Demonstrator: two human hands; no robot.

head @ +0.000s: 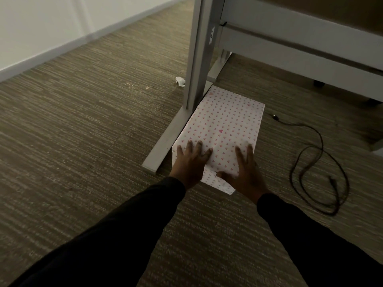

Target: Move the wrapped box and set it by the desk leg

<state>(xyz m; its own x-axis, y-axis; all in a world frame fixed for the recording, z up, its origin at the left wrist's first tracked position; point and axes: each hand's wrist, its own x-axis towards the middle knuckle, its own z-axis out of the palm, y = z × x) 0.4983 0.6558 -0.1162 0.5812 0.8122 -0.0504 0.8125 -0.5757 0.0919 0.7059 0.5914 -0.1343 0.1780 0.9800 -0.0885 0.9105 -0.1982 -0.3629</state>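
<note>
The wrapped box (224, 125), white paper with small pink hearts, lies flat on the carpet, its left side against the grey desk leg (198, 59) and the leg's floor foot (165, 141). My left hand (191, 162) rests on the box's near left corner with fingers spread over the top. My right hand (245, 172) holds the near right corner, fingers on top and thumb against the near face. Both arms wear dark sleeves.
A black cable (319, 168) lies coiled on the carpet to the right of the box. A crumpled white scrap (180, 81) sits left of the desk leg. The desk's grey frame (290, 44) runs overhead at right. A white wall (41, 34) borders the far left.
</note>
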